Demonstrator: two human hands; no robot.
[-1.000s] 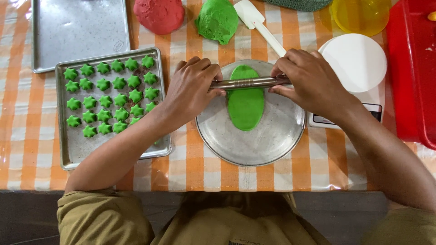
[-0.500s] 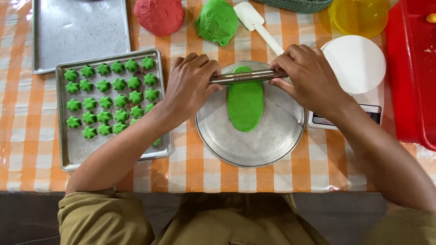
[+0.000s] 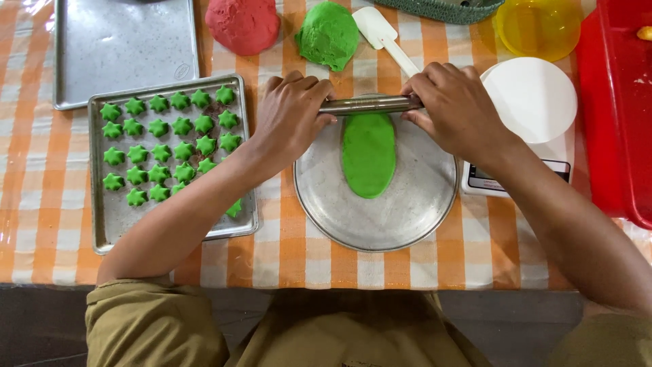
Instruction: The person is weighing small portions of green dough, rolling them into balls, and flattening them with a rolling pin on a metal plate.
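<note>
the left hand (image 3: 291,115) and right hand (image 3: 454,109) were each clamped on an end of the slim metal rolling pin (image 3: 370,105), which lay across the far end of the flattened oval of green dough (image 3: 369,154) on the round metal plate (image 3: 414,211). beside it on the checked surface (image 3: 326,261), a metal baking tray (image 3: 112,228) held green star-shaped dough pieces (image 3: 166,146).

the round metal plate (image 3: 407,217) has bare room on both sides of the green dough strip (image 3: 369,155) and below it. its far rim is blocked by the metal rolling pin (image 3: 370,105), with the white spatula (image 3: 387,37) and green dough lump (image 3: 329,34) just beyond. the star tray (image 3: 109,224) crowds the left, the scale (image 3: 536,109) the right.
</note>
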